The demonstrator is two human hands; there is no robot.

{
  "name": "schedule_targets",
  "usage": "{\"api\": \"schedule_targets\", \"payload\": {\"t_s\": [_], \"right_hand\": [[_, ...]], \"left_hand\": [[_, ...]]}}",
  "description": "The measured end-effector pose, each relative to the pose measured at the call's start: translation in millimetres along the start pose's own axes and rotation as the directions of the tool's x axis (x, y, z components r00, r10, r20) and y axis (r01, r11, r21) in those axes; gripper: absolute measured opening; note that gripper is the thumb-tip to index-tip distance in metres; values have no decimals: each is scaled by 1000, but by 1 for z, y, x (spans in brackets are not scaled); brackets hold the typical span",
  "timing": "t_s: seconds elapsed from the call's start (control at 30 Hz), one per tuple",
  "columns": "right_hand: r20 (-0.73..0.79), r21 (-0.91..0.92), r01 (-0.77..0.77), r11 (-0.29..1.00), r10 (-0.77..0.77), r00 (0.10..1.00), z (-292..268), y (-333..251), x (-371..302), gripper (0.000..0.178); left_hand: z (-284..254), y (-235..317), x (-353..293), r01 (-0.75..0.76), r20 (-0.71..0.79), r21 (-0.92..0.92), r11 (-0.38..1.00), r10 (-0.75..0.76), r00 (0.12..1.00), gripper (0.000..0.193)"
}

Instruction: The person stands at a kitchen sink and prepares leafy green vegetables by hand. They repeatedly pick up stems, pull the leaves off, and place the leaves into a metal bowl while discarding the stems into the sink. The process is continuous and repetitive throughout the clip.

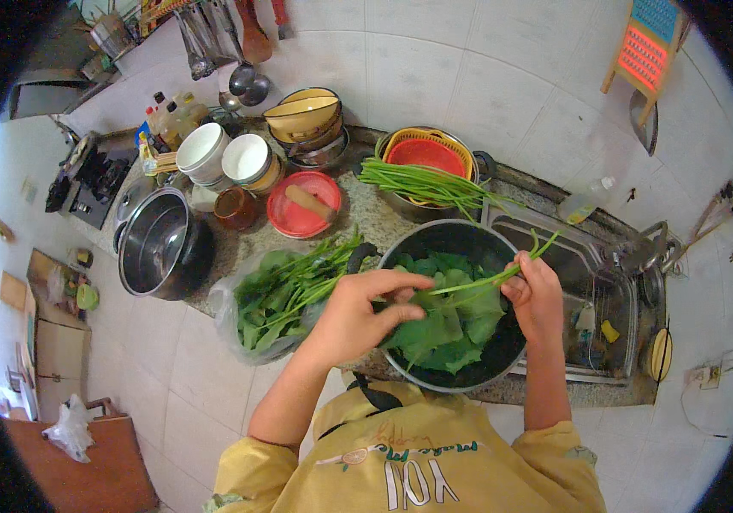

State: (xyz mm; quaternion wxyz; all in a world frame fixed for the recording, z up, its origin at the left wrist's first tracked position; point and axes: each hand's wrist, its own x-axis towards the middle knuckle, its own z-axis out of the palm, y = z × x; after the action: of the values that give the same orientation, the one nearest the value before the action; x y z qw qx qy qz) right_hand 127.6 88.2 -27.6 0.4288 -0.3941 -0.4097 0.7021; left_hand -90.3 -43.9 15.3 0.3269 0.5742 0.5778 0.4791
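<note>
Green stem (pixel 473 284), head view: lies over the dark pot (pixel 448 237), between both hands, long axis rising rightward into the right hand (pixel 537 295), which pinches it. Left hand (pixel 365 315) near its lower end, fingers curved; grip can't be told. Stem slender, pale; leaves (pixel 456 329) beneath broad, darker.

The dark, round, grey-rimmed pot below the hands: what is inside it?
Inside the pot lie broad green leaves; the bottom beneath them is covered, so anything there cannot be seen.
</note>
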Motion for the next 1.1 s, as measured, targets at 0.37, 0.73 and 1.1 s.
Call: {"api": "schedule_targets", "payload": {"t_s": [0.37, 0.73, 1.1], "right_hand": [[-19, 79, -107, 991, 109, 994, -6, 15, 1, 19], [-27, 53, -130, 990, 131, 991, -6, 15, -2, 18], [-129, -174, 280, 944, -304, 944, -2, -12, -28, 16]], "left_hand": [[13, 2, -2, 246, 101, -659, 710, -240, 965, 20], [15, 4, -2, 343, 192, -714, 611, -300, 935, 16], [20, -37, 0, 168, 211, -653, 739, -35, 977, 42]]}}
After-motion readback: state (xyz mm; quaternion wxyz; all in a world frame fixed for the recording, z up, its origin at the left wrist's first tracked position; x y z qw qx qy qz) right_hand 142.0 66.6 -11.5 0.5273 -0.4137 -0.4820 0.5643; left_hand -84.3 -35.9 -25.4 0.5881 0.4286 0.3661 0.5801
